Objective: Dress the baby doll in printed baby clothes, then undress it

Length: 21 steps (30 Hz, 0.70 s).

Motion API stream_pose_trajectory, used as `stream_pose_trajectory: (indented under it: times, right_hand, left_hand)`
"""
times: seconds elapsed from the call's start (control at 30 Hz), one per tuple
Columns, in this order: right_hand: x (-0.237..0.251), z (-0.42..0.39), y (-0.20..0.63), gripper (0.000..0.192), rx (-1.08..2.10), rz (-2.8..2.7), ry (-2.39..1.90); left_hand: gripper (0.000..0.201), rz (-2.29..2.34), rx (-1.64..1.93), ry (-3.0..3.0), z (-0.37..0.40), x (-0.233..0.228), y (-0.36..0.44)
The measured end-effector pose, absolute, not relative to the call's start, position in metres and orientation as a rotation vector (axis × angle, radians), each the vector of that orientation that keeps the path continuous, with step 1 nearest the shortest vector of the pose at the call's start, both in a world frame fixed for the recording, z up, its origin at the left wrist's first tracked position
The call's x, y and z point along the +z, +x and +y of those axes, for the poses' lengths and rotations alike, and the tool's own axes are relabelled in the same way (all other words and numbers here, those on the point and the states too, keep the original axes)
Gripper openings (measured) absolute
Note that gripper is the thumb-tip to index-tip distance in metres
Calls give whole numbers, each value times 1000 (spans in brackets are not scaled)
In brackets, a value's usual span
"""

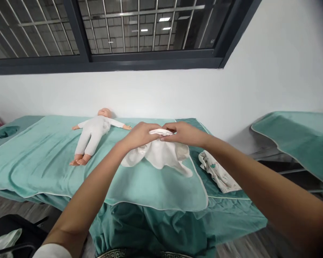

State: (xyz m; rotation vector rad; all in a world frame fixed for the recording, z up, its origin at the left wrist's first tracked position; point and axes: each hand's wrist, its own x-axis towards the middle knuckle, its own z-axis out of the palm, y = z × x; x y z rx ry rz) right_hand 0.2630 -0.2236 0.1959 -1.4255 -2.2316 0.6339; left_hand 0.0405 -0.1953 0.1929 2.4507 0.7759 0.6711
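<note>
A small white baby garment [161, 154] hangs over the light green sheet, bunched at its top edge. My left hand [142, 134] pinches the gathered edge from the left, and my right hand [181, 133] grips it from the right, the fingertips of both nearly meeting. Its lower parts spread loosely towards me. To the left, a baby doll [93, 130] in a white long-sleeved suit lies on its back, arms out and feet bare. A folded white garment with a printed pattern [219, 172] rests right of my hands.
The bed's light green sheet [43, 161] lies over a darker green cover [150, 229]. Behind stand a white wall [161, 93] and a barred window [150, 32]. A second green-covered surface [304, 136] is at right; a black chair [18, 229] stands lower left.
</note>
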Motion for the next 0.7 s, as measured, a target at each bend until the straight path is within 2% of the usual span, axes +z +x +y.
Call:
stream_pose_trajectory:
  times: [0.1, 0.2, 0.37, 0.43, 0.53, 0.63, 0.7]
  right_hand:
    - [213, -229, 242, 33, 468, -2221, -1505]
    - [218, -241, 224, 30, 372, -2209, -1526]
    - [224, -260, 205, 34, 434, -2285, -1460]
    - [224, -263, 204, 27, 246, -2292, -1544]
    - [220, -266, 204, 16, -242, -2285, -1797]
    - [212, -268, 204, 16, -642, -2272, -1916]
    - [207, -272, 205, 20, -753, -2262, -1918]
  left_hand:
    - [24, 1114, 778, 2755, -208, 205, 24]
    - [27, 1484, 876, 2870, -222, 203, 16]
    - [32, 1629, 797, 2949, -240, 204, 7]
    - [35, 1696, 803, 2940, -242, 207, 3]
    - [38, 1813, 823, 2903, -244, 212, -3]
    - [38, 1843, 829, 2853, -245, 211, -6]
    - [38, 1827, 837, 2810, -245, 209, -8]
